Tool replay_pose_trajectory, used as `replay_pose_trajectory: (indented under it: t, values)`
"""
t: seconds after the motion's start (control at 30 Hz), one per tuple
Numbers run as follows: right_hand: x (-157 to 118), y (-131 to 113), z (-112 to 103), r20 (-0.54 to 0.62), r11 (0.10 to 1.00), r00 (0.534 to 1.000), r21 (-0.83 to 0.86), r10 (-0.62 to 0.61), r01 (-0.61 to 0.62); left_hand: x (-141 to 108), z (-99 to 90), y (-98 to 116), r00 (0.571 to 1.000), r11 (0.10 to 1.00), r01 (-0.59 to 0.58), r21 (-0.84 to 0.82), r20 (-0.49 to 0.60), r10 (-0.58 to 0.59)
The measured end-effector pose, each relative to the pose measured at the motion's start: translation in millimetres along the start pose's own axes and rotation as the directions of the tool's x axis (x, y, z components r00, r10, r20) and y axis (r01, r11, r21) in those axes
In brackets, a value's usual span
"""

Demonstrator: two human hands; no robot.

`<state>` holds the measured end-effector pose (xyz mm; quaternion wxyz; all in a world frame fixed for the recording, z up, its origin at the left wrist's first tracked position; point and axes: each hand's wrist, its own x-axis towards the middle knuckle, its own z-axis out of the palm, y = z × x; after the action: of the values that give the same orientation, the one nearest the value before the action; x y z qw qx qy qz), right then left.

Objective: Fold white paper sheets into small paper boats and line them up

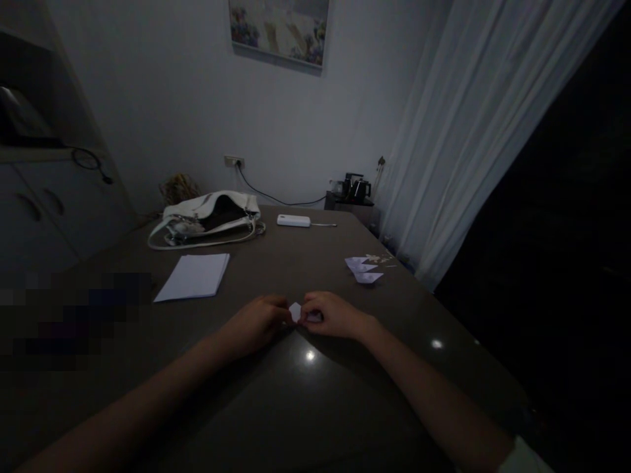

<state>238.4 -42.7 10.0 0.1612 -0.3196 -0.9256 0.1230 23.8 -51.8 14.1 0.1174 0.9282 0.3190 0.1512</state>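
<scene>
A small folded white paper (296,311) is between my two hands, near the middle of the dark table. My left hand (262,322) pinches its left side with closed fingers. On the other side, my right hand (331,315) has its fingers closed on the paper, and a bit of white shows inside the grip. The fingertips of both hands are close together at the paper's lower edge. Farther right lie folded white paper boats (367,277), set close to one another. A stack of white paper sheets (194,276) lies to the left of my hands.
A white bag (211,217) rests at the table's back left. A white device (294,221) with a short cable lies at the back. Small pale pieces (377,259) are by the table's right edge. A black kettle (361,190) stands beyond the table (276,263).
</scene>
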Motion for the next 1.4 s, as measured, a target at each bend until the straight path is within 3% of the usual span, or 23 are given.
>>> replay_pose_trajectory:
  t: [0.2, 0.4, 0.6, 0.9, 1.13, 1.3, 1.4]
  values:
    - [-6.9, 6.0, -18.3, 0.093, 0.996, 0.994, -0.064, -0.053, 0.059, -2.0, -7.8, -4.8, 1.000, 0.996, 0.022, 0.089, 0.015, -0.024]
    - [-11.4, 11.1, -29.2, 0.112, 0.995, 0.994, -0.102, 0.005, 0.007, -4.3, -20.3, -7.8, 0.998, 0.986, 0.029, 0.163, 0.051, -0.038]
    - [-16.7, 18.7, -34.2, 0.145, 0.995, 0.989, -0.094, 0.037, -0.023, -7.8, -29.2, -11.7, 0.991, 0.978, 0.101, 0.180, 0.070, -0.115]
    - [-15.4, 18.6, -33.2, 0.154, 0.998, 0.986, -0.042, 0.061, -0.056, -9.9, -31.8, -11.0, 0.991, 0.977, 0.038, 0.208, 0.116, -0.064]
    - [-15.4, 15.0, -35.4, 0.156, 0.997, 0.985, -0.004, 0.071, -0.071, -10.0, -27.7, -12.3, 0.995, 0.980, 0.046, 0.193, 0.082, -0.062]
    - [-15.3, 13.9, -35.1, 0.142, 0.998, 0.988, -0.012, 0.064, -0.062, -7.3, -23.2, -11.3, 0.996, 0.979, 0.083, 0.185, -0.049, -0.075]
    - [-14.7, 14.3, -35.1, 0.150, 0.999, 0.988, 0.000, 0.048, -0.049, -5.0, -17.8, -8.5, 0.997, 0.988, 0.055, 0.146, -0.064, -0.046]
